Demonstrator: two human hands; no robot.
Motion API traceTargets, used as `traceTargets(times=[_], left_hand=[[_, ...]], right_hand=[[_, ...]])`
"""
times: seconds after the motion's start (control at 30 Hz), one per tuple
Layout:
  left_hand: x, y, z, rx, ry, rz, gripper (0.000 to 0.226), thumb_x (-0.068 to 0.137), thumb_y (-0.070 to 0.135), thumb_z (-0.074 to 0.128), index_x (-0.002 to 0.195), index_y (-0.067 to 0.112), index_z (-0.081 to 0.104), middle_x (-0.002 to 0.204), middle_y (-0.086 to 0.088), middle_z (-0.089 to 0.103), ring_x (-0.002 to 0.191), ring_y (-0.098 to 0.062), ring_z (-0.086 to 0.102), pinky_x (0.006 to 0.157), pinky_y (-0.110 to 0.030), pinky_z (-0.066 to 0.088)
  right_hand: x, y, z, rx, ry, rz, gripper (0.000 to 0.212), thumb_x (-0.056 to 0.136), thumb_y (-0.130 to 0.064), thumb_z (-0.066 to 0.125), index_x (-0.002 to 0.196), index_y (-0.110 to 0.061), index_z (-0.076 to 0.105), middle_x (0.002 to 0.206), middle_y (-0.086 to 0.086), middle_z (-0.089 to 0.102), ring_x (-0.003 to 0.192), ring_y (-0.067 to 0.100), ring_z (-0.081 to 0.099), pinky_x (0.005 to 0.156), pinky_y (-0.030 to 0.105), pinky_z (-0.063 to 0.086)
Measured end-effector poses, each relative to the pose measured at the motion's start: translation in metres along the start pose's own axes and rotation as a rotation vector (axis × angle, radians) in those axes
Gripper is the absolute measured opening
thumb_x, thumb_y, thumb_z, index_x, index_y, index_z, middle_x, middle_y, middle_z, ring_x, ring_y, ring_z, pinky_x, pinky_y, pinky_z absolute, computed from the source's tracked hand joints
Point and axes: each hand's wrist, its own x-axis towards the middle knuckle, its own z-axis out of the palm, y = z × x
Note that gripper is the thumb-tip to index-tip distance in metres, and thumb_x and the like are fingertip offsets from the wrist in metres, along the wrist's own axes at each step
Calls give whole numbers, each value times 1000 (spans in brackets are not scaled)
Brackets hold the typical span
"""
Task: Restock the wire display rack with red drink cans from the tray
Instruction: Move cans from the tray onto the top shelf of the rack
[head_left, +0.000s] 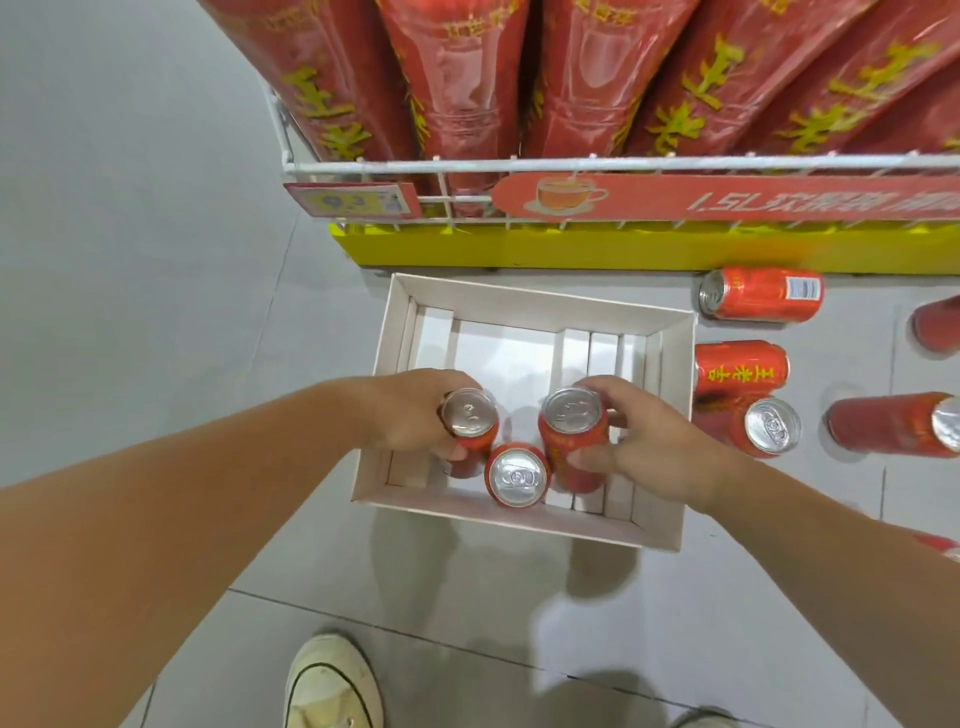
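A white cardboard tray (530, 301) lies on the floor below the white wire display rack (519, 165). Three red drink cans stand upright in the tray's near part. My left hand (410, 410) grips the left can (470, 418) from the side. My right hand (649, 447) grips the right can (574, 431), thumb on its near side. A third can (517, 475) stands untouched between them, close to the tray's front wall.
Several red cans lie on their sides on the floor right of the tray, such as one (761, 293) and another (743, 366). Large red bottles (467, 78) fill the rack above a yellow base (571, 254). My shoe (332, 686) is at the bottom.
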Motion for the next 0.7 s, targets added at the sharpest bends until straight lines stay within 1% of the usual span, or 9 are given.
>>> traceTargets(times=[0.1, 0.13, 0.3, 0.33, 0.4, 0.47, 0.53, 0.63, 0.7], left_hand=[[10, -6, 0, -213, 149, -86, 49, 79, 5, 80, 121, 23, 62, 116, 2, 69, 111, -19, 64, 102, -39, 50], [14, -8, 1, -255, 173, -90, 53, 78, 9, 82, 124, 23, 61, 119, 3, 69, 112, -18, 64, 103, -41, 50], [12, -3, 0, -474, 320, -44, 39, 80, 7, 80, 115, 18, 67, 110, 0, 74, 107, -21, 68, 97, -37, 53], [7, 2, -3, -521, 331, -36, 39, 80, 10, 81, 115, 17, 68, 111, -1, 74, 109, -23, 68, 98, -37, 53], [-7, 15, -10, -587, 340, -27, 49, 72, 22, 87, 117, 18, 69, 116, -2, 72, 113, -24, 67, 100, -38, 51], [-25, 36, -19, -640, 348, -9, 54, 65, 27, 90, 114, 21, 70, 114, 1, 73, 111, -19, 67, 96, -34, 49], [-47, 62, -28, -667, 352, 27, 51, 65, 28, 89, 112, 24, 72, 109, 5, 75, 107, -14, 66, 96, -34, 45], [-87, 105, -39, -726, 360, 96, 43, 72, 27, 83, 114, 24, 73, 110, 1, 76, 104, -16, 68, 102, -37, 44], [-115, 135, -44, -810, 403, 152, 35, 75, 28, 74, 110, 22, 74, 106, -3, 76, 98, -20, 71, 98, -37, 50]], right_hand=[[14, 5, 7, 216, 69, 45, 45, 75, -12, 85, 110, -28, 63, 118, -2, 68, 110, 21, 64, 97, 41, 52], [17, 5, 9, 273, 85, 58, 41, 76, -12, 85, 109, -27, 64, 116, 0, 69, 109, 23, 65, 95, 42, 53], [14, -7, 6, 491, 126, 81, 32, 89, -13, 71, 121, -17, 67, 110, 10, 70, 93, 22, 69, 68, 25, 56], [11, -11, 3, 527, 124, 76, 31, 91, -16, 67, 122, -16, 67, 110, 12, 71, 91, 23, 69, 68, 27, 57], [0, -20, -6, 570, 121, 64, 31, 93, -24, 63, 123, -16, 67, 108, 12, 72, 93, 26, 68, 82, 38, 55], [-14, -37, -17, 635, 131, 47, 42, 88, -32, 61, 127, -15, 64, 108, 10, 70, 96, 28, 64, 88, 43, 48], [-32, -61, -28, 748, 152, 51, 54, 83, -38, 58, 131, -12, 61, 113, 12, 67, 100, 26, 64, 89, 44, 51], [-67, -105, -46, 877, 149, 45, 40, 94, -38, 50, 121, -12, 64, 105, 8, 73, 90, 21, 72, 75, 40, 56], [-95, -137, -60, 908, 113, 19, 38, 99, -39, 45, 118, -13, 66, 96, 6, 73, 81, 20, 73, 65, 37, 56]])
